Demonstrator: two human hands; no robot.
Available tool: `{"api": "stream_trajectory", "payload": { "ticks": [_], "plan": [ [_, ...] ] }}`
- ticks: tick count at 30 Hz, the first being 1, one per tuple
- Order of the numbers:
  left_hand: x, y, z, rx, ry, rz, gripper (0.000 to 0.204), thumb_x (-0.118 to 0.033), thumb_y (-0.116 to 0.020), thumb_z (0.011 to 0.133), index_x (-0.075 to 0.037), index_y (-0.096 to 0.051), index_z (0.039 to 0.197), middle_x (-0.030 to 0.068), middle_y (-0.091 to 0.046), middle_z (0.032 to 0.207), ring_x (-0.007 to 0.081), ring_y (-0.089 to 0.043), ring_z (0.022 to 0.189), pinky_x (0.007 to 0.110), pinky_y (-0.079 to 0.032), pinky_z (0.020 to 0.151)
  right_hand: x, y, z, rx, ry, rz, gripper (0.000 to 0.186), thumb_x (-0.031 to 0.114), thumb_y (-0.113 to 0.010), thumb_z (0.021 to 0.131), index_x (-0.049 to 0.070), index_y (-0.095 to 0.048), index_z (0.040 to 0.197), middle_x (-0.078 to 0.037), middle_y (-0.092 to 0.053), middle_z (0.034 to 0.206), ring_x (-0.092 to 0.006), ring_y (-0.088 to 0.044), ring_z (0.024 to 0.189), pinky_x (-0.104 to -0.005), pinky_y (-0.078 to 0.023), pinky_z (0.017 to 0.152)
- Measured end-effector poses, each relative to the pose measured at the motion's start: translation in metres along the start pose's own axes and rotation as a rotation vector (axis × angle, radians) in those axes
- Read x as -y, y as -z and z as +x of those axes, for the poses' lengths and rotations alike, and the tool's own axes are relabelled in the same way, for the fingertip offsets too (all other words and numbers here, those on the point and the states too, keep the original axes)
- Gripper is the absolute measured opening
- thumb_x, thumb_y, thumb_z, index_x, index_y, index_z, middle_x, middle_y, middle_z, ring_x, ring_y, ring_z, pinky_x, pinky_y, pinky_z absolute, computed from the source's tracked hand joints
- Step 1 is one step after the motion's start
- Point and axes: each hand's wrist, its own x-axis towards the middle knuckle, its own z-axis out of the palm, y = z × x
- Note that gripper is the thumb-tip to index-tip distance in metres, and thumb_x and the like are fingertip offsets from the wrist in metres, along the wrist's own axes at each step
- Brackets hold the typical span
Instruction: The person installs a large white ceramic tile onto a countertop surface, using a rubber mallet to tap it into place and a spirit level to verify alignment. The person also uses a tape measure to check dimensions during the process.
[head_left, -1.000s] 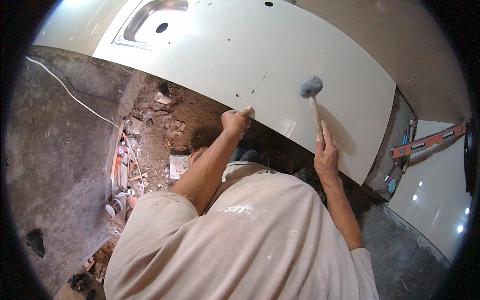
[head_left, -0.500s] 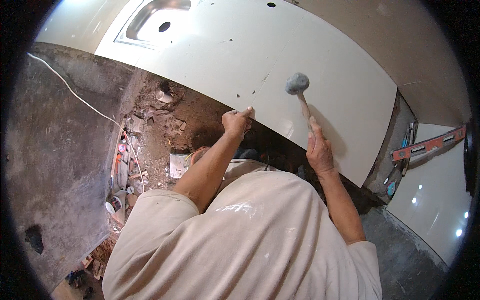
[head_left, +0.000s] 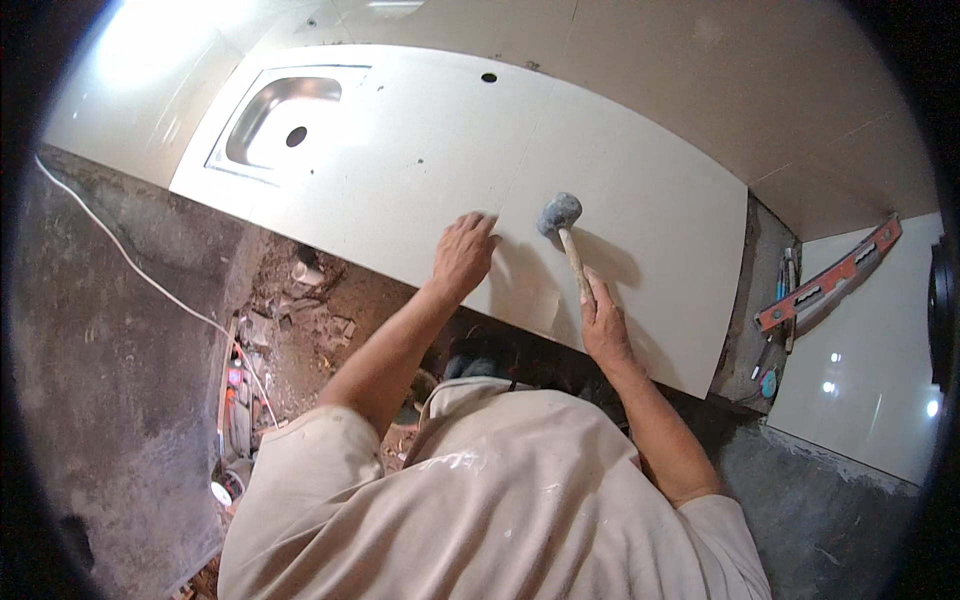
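My right hand (head_left: 607,328) is closed around the pale wooden handle of a rubber mallet (head_left: 560,213). Its grey head hovers over, or rests lightly on, a white countertop slab (head_left: 640,285); which of the two I cannot tell. To the left of the mallet, my left hand (head_left: 464,252) reaches over the slab near its front edge, back upward, fingers stretched forward and slightly blurred at the tips. It holds nothing visible. Whether its palm touches the slab is hidden.
A steel sink basin (head_left: 285,115) is set at the slab's left end, with a small round hole (head_left: 489,77) farther right. A red spirit level (head_left: 830,273) lies at the right beside slim tools. Rubble (head_left: 305,300) and a white cable (head_left: 140,245) lie at left.
My left hand has gone from a closed shape at the slab's front edge to stretched fingers over its top. The mallet head appears lower and farther left. The whole view has shifted.
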Motion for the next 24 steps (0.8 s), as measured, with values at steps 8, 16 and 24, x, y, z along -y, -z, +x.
{"api": "stream_trajectory", "payload": {
  "ticks": [8,16,24],
  "plan": [
    [0.008,0.001,0.148,0.476,-0.343,0.287,0.106,-0.034,-0.090,0.078,-0.012,-0.032,0.164,0.0015,-0.022,0.175,0.0281,-0.028,0.159,0.046,-0.038,0.126,0.000,0.004,0.025,-0.035,-0.332,0.087,0.044,0.016,-0.055,0.105,0.007,-0.051,0.148,-0.032,-0.067,0.123,-0.0506,-0.066,0.112,-0.0559,-0.055,0.092],
    [0.004,-0.014,0.163,0.498,-0.329,0.359,0.112,-0.029,-0.095,0.070,-0.008,-0.036,0.162,0.0026,-0.020,0.175,0.0281,-0.029,0.158,0.037,-0.042,0.124,0.002,0.009,0.083,-0.257,-0.220,0.018,0.047,0.012,-0.050,0.106,0.008,-0.048,0.153,-0.023,-0.069,0.098,-0.0369,-0.069,0.086,-0.0480,-0.056,0.078],
    [0.001,-0.006,0.162,0.512,-0.309,0.432,0.104,-0.031,-0.094,0.071,-0.006,-0.043,0.158,0.0051,-0.022,0.174,0.0272,-0.030,0.156,0.036,-0.044,0.123,0.009,0.026,0.131,-0.092,-0.298,0.026,0.050,0.011,-0.044,0.110,0.008,-0.032,0.159,-0.037,-0.066,0.122,-0.0489,-0.068,0.114,-0.0535,-0.059,0.095]
  ]
}}
